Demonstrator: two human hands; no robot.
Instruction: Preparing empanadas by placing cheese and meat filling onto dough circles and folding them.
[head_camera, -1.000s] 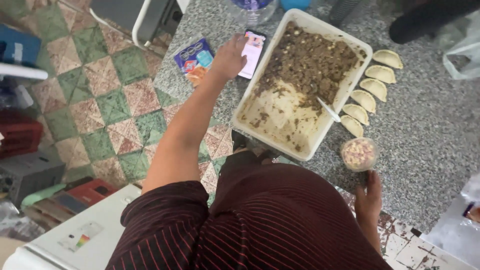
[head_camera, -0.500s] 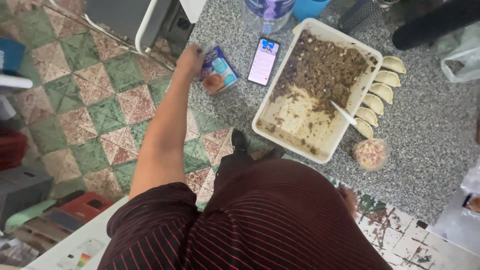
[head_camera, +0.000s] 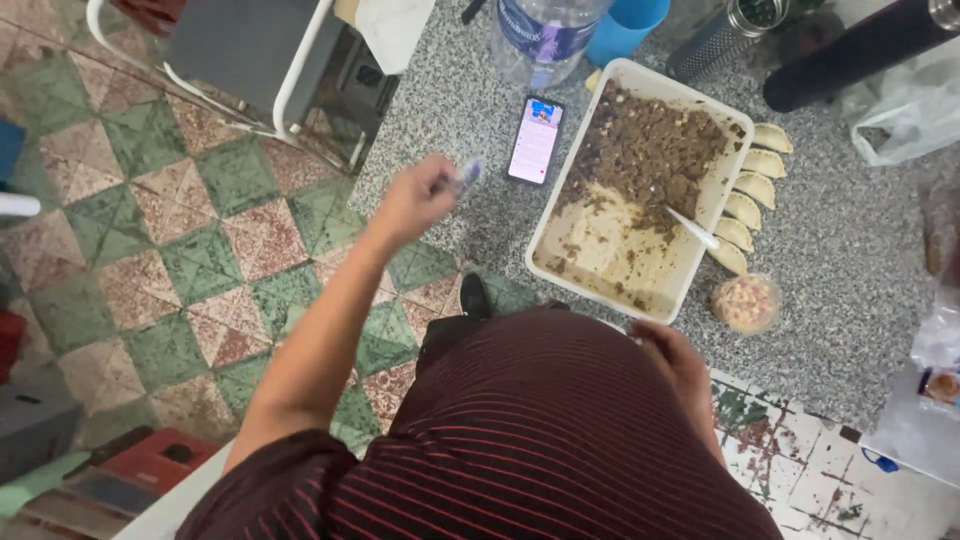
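The left hand (head_camera: 418, 197) is raised over the near-left corner of the grey counter (head_camera: 850, 230), fingers clamped on a small pack (head_camera: 466, 177), blurred and bluish, that sticks out toward the phone (head_camera: 536, 139). The pack is in the air, just above the counter edge and a little left of the phone; its kind cannot be told through the blur.

The phone lies flat, screen lit, between the hand and a long white tray (head_camera: 566, 202). The tray holds brown filling (head_camera: 650, 150) heaped at its far end, the near end scraped almost bare, with a white spoon (head_camera: 692, 228) lying in it against the right wall. Along the tray's right side sit 5 folded pastries (head_camera: 752, 187) in a row, touching one another. Just beyond the tray's near-right corner stands a round tub (head_camera: 745, 302) of pinkish bits.

The right hand (head_camera: 672, 352) hangs low at the counter's near edge, close to the tub but apart from it; whether its fingers are spread or curled cannot be told.

At the far edge stand a clear bottle (head_camera: 545, 35), a blue cup (head_camera: 622, 28), a metal grater (head_camera: 722, 40) and a dark cylinder (head_camera: 860, 50). A clear bag (head_camera: 905, 105) lies at the right. Left of the counter, a white-framed chair (head_camera: 250, 50) stands on green and red tiles (head_camera: 150, 230).
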